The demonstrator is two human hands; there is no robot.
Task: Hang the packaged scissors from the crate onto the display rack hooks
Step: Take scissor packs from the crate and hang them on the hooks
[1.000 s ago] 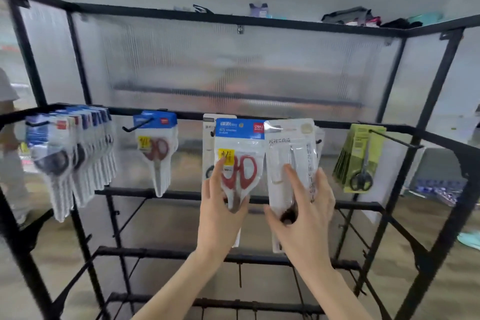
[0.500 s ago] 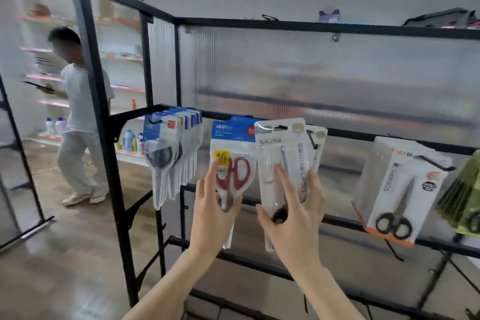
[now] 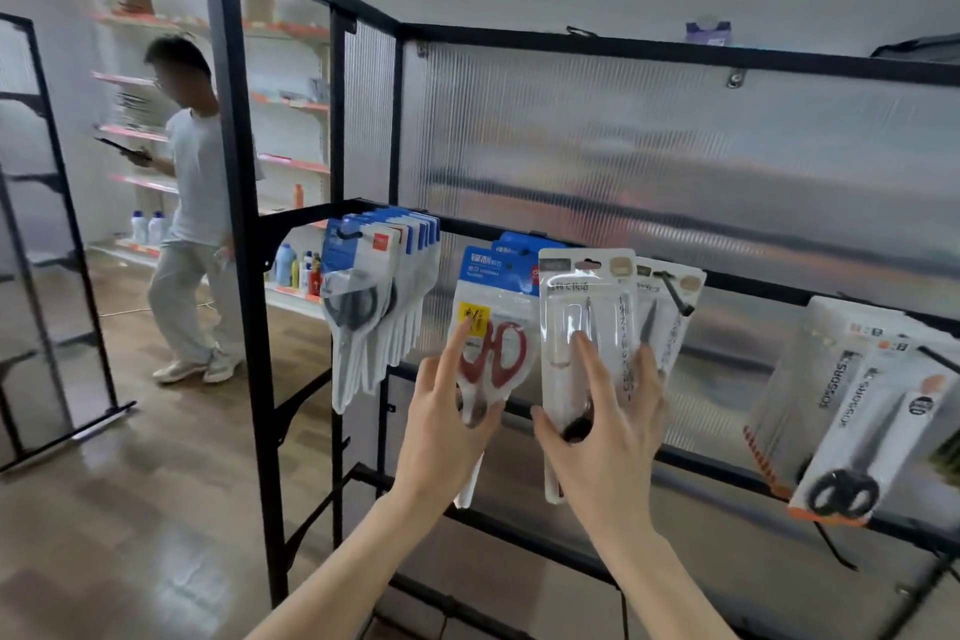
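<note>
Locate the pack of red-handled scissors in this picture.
In the head view, the red-handled scissors pack sits low and centre, held by the left hand, between the hanging blue-topped packs and the clear pack in the right hand.

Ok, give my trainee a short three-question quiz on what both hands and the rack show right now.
1. True or false: the left hand holds the red-handled scissors pack.
2. What does the right hand hold? A) clear pack B) green pack C) nothing
3. The row of blue-topped packs hangs at the rack's ____ end.

Key: 1 true. 2 A, the clear pack. 3 left.
</note>
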